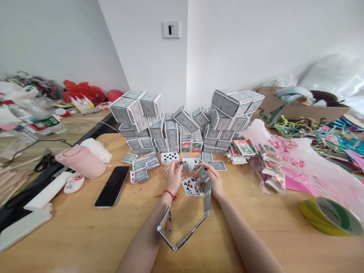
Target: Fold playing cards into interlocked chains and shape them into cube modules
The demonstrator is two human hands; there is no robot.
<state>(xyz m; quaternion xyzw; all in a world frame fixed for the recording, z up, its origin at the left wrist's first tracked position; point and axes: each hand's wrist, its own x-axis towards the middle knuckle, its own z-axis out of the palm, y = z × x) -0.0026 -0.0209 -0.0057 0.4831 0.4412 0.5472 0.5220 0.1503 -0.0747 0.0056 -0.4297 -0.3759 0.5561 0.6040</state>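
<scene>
My left hand (174,177), with a red string on its wrist, pinches the end of a folded playing card (186,167). Closed on a chain of folded playing cards (207,197) is my right hand (214,179); the chain hangs down and loops toward me between my forearms. Whether the pinched card is joined to the chain, I cannot tell. Loose face-up cards (187,186) lie beneath my hands, with more folded cards (141,174) to the left. Behind them stands a structure of grey-backed card blocks (172,132), higher at both sides than in the middle.
On the left lie a black phone (112,186), a pink roll (80,161) and a white box-like object (25,226). Card boxes (243,147), pinkish plastic (301,155) and a yellow-green tape roll (331,216) lie on the right. A cardboard box (315,112) stands farther back.
</scene>
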